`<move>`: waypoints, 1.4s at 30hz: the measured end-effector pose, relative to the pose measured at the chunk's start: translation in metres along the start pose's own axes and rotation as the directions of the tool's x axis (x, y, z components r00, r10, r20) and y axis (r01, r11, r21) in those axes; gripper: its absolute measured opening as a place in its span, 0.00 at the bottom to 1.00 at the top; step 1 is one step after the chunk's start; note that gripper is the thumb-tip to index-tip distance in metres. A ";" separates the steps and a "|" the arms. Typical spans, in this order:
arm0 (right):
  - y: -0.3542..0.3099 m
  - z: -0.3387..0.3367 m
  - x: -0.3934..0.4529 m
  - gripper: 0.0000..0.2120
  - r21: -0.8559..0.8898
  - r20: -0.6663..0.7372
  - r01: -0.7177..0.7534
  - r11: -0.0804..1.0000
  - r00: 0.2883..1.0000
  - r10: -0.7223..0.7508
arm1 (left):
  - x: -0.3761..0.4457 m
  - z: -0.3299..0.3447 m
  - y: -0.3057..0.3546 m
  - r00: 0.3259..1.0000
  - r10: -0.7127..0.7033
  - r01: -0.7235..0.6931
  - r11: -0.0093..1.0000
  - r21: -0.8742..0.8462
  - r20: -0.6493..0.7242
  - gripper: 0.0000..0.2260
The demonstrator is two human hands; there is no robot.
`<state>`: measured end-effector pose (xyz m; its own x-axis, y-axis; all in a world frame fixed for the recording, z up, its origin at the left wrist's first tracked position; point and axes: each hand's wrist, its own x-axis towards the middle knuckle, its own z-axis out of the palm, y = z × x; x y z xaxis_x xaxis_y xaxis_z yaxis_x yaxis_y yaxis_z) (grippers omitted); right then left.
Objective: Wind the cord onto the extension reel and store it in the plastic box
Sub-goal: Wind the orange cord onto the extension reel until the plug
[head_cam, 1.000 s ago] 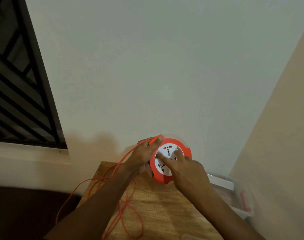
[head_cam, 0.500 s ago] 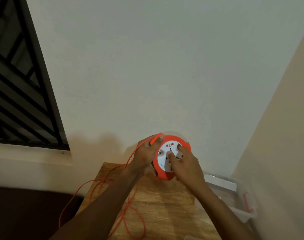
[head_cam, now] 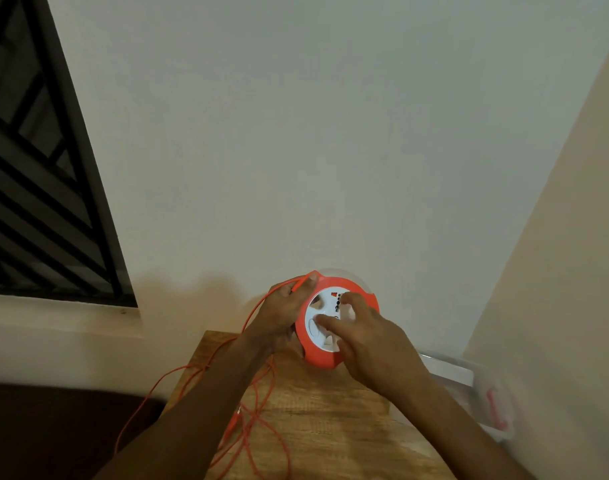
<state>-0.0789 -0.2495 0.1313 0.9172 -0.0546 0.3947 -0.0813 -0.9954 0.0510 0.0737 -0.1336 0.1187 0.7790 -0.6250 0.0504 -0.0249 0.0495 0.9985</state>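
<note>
An orange extension reel (head_cam: 325, 358) with a white socket face stands tilted above the far end of a wooden table (head_cam: 330, 420). My left hand (head_cam: 282, 313) grips the reel's left rim, with the orange cord (head_cam: 254, 420) running under its thumb. My right hand (head_cam: 368, 337) lies over the white face with fingertips pressed into its recesses. Loose cord loops lie on the table and hang off its left edge. A clear plastic box (head_cam: 476, 382) with an orange latch sits at the right, beside the table.
A white wall stands right behind the table, and a cream wall closes in on the right. A dark barred window (head_cam: 36, 174) fills the left. Dark floor lies lower left.
My right hand's fingers have shifted round on the white face, and the face has turned. The left hand keeps its grip on the rim.
</note>
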 end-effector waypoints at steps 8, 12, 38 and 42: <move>-0.008 0.012 0.005 0.38 -0.152 0.072 -0.159 0.976 0.983 0.171 | 0.005 0.010 -0.003 0.999 0.005 -0.005 1.000 0.017 0.032 0.21; -0.002 0.025 0.003 0.42 -0.140 0.064 -0.145 0.979 0.986 0.156 | 0.003 0.011 0.000 1.000 -0.009 0.009 1.000 -0.008 0.020 0.21; -0.018 0.000 0.011 0.42 0.515 0.123 -0.512 0.687 0.838 0.532 | 0.010 0.016 0.007 0.998 -0.037 0.024 0.966 -0.258 -0.045 0.21; -0.017 0.002 0.009 0.40 0.507 0.080 -0.498 0.703 0.840 0.537 | 0.008 0.016 0.005 0.998 -0.047 0.036 0.964 -0.263 -0.037 0.26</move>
<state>-0.0690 -0.2327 0.1321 0.7579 -0.5867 0.2852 -0.3163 -0.7128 -0.6260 0.0700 -0.1508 0.1248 0.8020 -0.5973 0.0025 0.1685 0.2302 0.9584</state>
